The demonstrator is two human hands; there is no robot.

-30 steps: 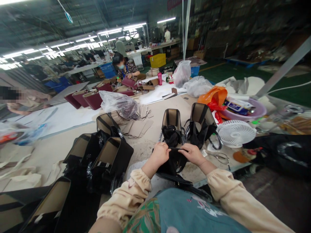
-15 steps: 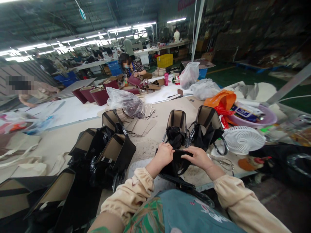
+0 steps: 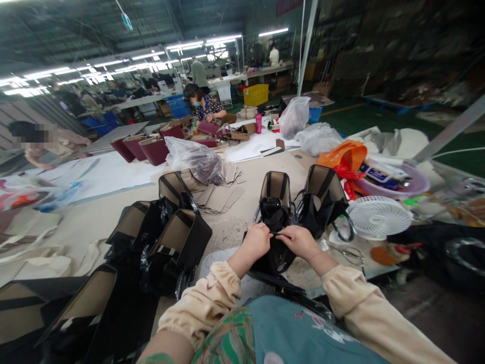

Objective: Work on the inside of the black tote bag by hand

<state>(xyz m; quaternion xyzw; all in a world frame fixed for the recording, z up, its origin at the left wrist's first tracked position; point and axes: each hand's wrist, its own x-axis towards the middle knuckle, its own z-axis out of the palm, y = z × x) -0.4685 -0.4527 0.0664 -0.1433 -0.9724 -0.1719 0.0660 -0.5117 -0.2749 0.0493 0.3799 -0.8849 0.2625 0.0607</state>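
Note:
My left hand (image 3: 256,241) and my right hand (image 3: 300,240) are both closed on the top edge of a black bag (image 3: 273,259) that rests at the near edge of the worktable (image 3: 227,227). The fingertips of the two hands almost meet over the bag's opening. Just beyond them two more black bags with tan lining stand upright, one (image 3: 276,199) straight ahead and one (image 3: 323,199) to its right. Cream sleeves cover both my forearms.
Several black bags (image 3: 166,237) lie on their sides at my left. A small white fan (image 3: 379,217), scissors (image 3: 350,254), an orange plastic bag (image 3: 343,154) and a pink basin (image 3: 401,183) sit at the right. Cardboard pieces (image 3: 217,194) and a clear plastic bag (image 3: 195,161) lie farther back. Other people work at distant tables.
My two hands have drawn closer together on the bag's top edge, pinching its opening narrower. The camera view shifted slightly between the earliest frame and the later ones.

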